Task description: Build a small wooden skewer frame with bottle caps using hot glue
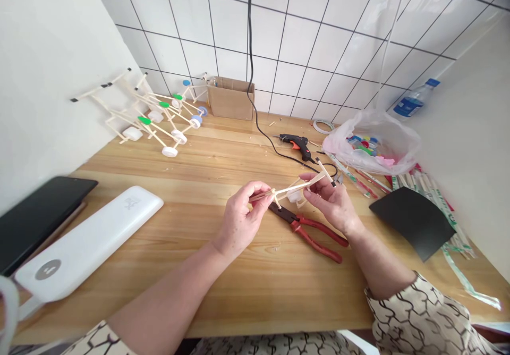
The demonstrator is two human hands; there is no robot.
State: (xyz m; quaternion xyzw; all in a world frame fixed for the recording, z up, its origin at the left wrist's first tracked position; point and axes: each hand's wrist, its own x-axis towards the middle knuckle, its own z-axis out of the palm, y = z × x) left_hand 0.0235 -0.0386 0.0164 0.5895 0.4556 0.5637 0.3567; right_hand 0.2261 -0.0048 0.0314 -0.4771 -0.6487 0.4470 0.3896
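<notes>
Above the middle of the wooden table, both hands hold a small frame of thin wooden sticks (295, 186). My left hand (246, 214) pinches its left end, thumb and fingers closed on the sticks. My right hand (330, 202) is closed around the right end, near a crosspiece (326, 171) with black tips. A white round piece (295, 195) shows between the hands, partly hidden by the frame. Below it lie pliers with red handles (319, 235), their dark jaws pointing toward my left hand.
Several stick models with bottle-cap wheels (169, 151) stand at the back left, beside a cardboard box (231, 100). A black glue gun (297, 145) lies behind my hands. Right are a bag of caps (334, 142), a black sheet (414, 221) and stick bundles. A white power bank (99, 238) lies left.
</notes>
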